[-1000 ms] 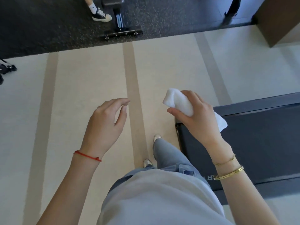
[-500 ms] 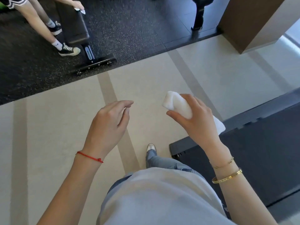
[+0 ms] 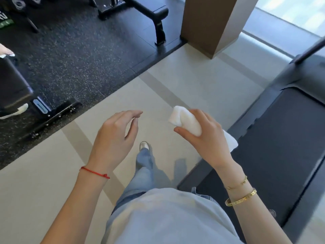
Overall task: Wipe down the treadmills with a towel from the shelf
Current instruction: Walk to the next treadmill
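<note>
**Walking alongside the treadmill, towel in hand**

Swinging round since the earlier frames, the view now takes in more of the treadmill (image 3: 274,138), which stretches from 5 o'clock up toward 2 o'clock, and a brown pillar (image 3: 211,23) at 1 o'clock; both hands sit much as they did a second ago.

Largest first: the speckled dark mat (image 3: 79,59) fills 9 to 12 o'clock, with a weight bench (image 3: 146,13) at 12 and another bench's base (image 3: 52,111) at 9. Someone else's shoe (image 3: 15,110) shows at the 9 o'clock edge.

The right hand (image 3: 205,138) grips the folded white towel (image 3: 186,122), one corner hanging loose above the belt edge; nothing is being wiped yet. The left hand (image 3: 116,136) floats empty, fingers loosely curled, well apart from the right.

Risks, as I judge them: the forward foot (image 3: 144,146) treads near the treadmill's side rail, so a careless step could catch it. The dangling corner could drag or slip free if the grip slackens. The other person close by at 9 o'clock could be bumped.
</note>
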### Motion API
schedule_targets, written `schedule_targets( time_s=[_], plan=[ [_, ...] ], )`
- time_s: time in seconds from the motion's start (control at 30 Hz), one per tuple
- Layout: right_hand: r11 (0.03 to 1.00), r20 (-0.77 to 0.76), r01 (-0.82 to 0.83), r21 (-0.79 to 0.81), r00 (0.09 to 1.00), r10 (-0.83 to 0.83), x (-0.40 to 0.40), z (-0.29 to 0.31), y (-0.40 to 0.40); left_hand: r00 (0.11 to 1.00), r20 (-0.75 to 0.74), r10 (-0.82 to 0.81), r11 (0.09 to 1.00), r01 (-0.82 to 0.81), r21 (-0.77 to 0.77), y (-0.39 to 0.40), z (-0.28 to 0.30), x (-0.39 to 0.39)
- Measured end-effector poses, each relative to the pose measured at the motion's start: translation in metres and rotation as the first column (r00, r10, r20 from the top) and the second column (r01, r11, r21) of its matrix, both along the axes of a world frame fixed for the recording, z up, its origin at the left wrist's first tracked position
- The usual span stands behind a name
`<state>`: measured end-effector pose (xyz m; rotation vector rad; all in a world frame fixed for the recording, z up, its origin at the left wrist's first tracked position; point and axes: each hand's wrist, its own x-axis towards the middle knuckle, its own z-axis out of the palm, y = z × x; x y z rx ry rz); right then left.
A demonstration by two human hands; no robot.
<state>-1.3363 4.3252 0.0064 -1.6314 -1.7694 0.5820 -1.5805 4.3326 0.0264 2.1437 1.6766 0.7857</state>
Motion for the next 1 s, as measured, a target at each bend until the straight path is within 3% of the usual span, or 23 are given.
schedule_targets(
  time_s=[0.4,0.7,1.0],
  plan=[
    [0.934,-0.010,0.356,0.039,0.934,-0.356,0.009,-0.003,0.188,0.952,-0.030,-0.303,0.953,0.304,0.020,0.263,0.011,0.018],
    [0.797,-0.016,0.604,-0.007,0.797,-0.604,0.037,0.007,0.255,0.812,-0.013,-0.583,0.812,0.583,-0.014,0.406,0.016,0.094],
    [0.626,-0.032,0.779,-0.032,0.625,-0.780,0.120,0.010,0.305,0.655,0.046,-0.755,0.655,0.756,-0.017,0.485,0.005,0.227]
  ],
)
